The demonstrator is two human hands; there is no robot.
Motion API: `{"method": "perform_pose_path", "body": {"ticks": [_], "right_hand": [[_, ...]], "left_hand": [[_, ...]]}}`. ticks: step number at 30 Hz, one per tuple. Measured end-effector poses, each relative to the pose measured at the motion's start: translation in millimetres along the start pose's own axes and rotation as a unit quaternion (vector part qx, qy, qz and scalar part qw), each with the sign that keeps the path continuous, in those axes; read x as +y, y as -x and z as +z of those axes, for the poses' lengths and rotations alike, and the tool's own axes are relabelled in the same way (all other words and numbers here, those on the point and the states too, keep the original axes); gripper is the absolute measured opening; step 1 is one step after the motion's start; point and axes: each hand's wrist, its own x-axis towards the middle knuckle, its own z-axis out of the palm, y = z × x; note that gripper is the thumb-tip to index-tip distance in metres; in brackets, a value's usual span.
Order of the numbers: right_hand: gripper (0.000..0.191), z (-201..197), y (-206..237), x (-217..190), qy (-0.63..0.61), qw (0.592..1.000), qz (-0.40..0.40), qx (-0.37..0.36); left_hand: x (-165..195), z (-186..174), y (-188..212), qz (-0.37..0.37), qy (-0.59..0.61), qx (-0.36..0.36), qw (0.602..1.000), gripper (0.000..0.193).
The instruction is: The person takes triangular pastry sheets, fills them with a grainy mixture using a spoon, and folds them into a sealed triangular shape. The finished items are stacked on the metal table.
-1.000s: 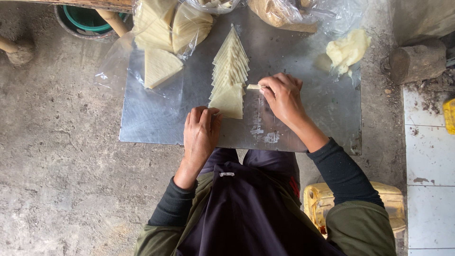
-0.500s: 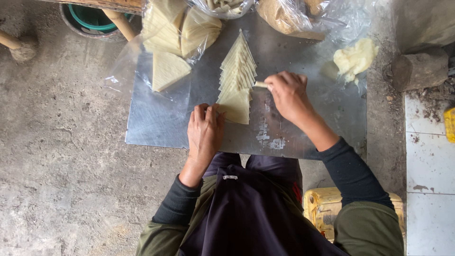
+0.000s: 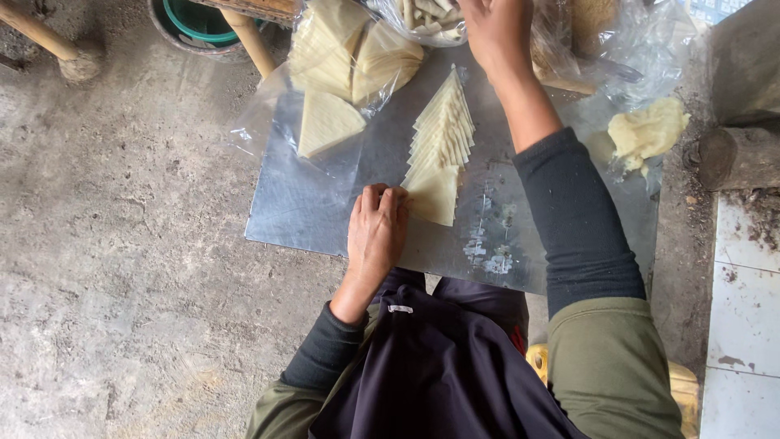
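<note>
A fanned row of pale triangular pastry sheets [image 3: 443, 138] lies on a shiny metal sheet [image 3: 325, 203] on the ground. My left hand [image 3: 376, 232] rests flat on the metal sheet, fingertips touching the corner of the nearest triangle. My right hand [image 3: 497, 28] is stretched far forward to the top edge, over a clear plastic bag of pale strips [image 3: 426, 16]; its fingers are cut off by the frame edge, so whether it holds anything is hidden.
A plastic bag with more triangular sheets [image 3: 341, 73] lies at the back left. A lump of pale dough [image 3: 646, 130] sits at the right on plastic. A green basin [image 3: 199, 20], wooden legs [image 3: 248, 41], a rough concrete floor and white tiles [image 3: 743, 309] surround the sheet.
My right hand has left the near end of the triangle row and reached forward to the bag at the back. The left hand stays at the stack's corner.
</note>
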Motion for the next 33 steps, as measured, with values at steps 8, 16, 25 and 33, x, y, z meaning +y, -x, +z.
{"method": "perform_pose_path", "body": {"ticks": [8, 16, 25, 33], "right_hand": [[0.018, -44, 133, -55, -0.074, 0.98, -0.017, -0.182], [0.04, -44, 209, -96, 0.048, 0.961, -0.097, -0.254], [0.015, -29, 216, -69, -0.015, 0.972, 0.038, -0.233], [0.017, -104, 181, -31, -0.248, 0.946, 0.199, -0.069]], "left_hand": [[-1, -1, -5, 0.008, 0.019, 0.001, 1.0, 0.012], [0, -3, -15, -0.001, 0.048, -0.032, 0.998, 0.009], [3, -2, -19, 0.003, 0.097, -0.035, 0.995, 0.009], [13, -5, -16, 0.024, 0.058, -0.034, 0.997, 0.012]]}}
